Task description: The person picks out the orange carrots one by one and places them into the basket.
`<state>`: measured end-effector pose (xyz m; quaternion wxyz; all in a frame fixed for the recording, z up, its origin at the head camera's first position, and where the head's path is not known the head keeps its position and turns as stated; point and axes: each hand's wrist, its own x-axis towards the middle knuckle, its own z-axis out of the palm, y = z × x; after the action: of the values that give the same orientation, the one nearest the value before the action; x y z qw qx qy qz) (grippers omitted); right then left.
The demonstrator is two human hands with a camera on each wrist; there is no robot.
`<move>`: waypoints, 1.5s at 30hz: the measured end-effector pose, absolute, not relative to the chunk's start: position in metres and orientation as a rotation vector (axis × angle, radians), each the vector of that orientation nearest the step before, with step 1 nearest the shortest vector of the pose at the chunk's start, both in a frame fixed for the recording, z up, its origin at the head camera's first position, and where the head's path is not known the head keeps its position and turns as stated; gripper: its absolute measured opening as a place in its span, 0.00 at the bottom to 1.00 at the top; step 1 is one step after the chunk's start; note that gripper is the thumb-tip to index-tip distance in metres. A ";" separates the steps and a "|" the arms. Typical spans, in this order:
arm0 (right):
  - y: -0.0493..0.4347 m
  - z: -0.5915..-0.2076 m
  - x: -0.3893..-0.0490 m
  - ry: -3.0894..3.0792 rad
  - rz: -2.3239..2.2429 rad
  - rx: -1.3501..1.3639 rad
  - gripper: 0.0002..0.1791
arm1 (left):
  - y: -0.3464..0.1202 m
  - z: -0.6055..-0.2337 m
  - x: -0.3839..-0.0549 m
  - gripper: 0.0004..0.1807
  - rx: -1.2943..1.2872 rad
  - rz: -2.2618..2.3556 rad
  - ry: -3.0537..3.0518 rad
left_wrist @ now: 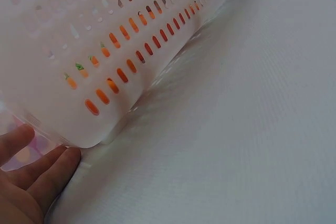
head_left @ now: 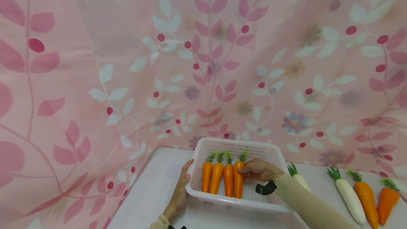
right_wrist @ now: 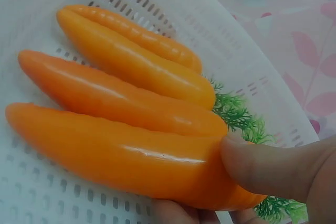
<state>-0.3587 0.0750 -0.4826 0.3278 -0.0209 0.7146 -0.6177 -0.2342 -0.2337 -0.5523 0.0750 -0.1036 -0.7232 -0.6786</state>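
My right hand (head_left: 259, 170) pinches an orange toy carrot (head_left: 239, 179) with a green leafy top, thumb above and fingers beneath in the right wrist view. This carrot (right_wrist: 131, 158) is the rightmost in a white perforated plastic basket (head_left: 241, 205). Three more carrots lie side by side to its left: the near one (head_left: 228, 181), the middle one (head_left: 217, 177) and the far one (head_left: 206, 176). At the basket's left end is my left hand (head_left: 180, 190), its extended fingers touching the outer wall. Those fingertips (left_wrist: 72, 156) meet the basket's lower corner in the left wrist view.
On the white table (head_left: 152, 186), right of the basket, lie a white radish (head_left: 300, 180), another white radish (head_left: 351, 200), a carrot (head_left: 367, 199) and a shorter carrot (head_left: 386, 202). A pink floral curtain (head_left: 203, 80) hangs behind the table.
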 end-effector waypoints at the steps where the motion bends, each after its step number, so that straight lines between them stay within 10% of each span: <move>1: 0.075 -0.483 -0.359 1.875 -1.611 -0.052 0.24 | -0.234 -0.552 -0.234 0.30 -0.306 -2.029 -2.173; 23: 0.077 -0.483 -0.357 2.138 -1.396 -0.075 0.08 | -0.233 -0.551 -0.234 0.30 -0.303 -1.979 -2.192; 45: 0.075 -0.476 -0.349 2.398 -1.188 -0.096 0.15 | -0.234 -0.552 -0.233 0.30 -0.288 -2.038 -2.185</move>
<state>-0.3485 0.0750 -0.4763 0.2301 -0.0349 0.8715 -0.4317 -0.2329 -0.2337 -0.5525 0.0697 -0.0958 -0.7260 -0.6774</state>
